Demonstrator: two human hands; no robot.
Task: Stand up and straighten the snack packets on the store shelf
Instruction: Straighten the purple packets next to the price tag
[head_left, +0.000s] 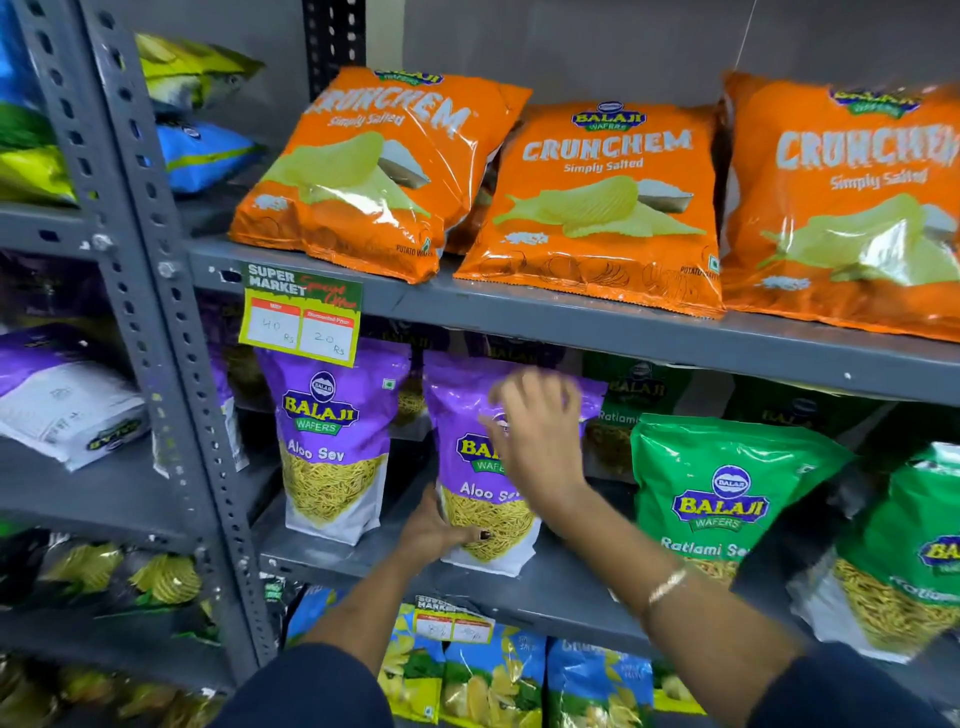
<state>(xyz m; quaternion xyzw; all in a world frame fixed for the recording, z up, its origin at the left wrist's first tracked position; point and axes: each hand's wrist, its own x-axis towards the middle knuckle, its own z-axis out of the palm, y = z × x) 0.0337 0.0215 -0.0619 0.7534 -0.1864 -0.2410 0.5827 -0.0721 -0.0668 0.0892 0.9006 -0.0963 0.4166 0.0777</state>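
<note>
Purple Aloo Sev packet upright on middle shelf, long axis 12 to 6 o'clock, label facing out. Left hand gripping lower left edge at 8 o'clock. Right hand spread open, blurred, across upper front; contact unclear.

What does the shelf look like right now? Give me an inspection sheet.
Surface: grey metal middle shelf, bare at the front edge.
Job's things: two purple Aloo Sev packs, left one upright and free, right one upright between both hands; green Ratlami Sev packs leaning.
Clutter: orange Crunchem bags leaning back on the top shelf; price tag on the shelf lip.
Grips: left hand at the right pack's lower left edge; right hand across its front, blurred.
Cables: thin wire by the back wall.
Surroundings: grey slotted upright; more packs in the left bay.
</note>
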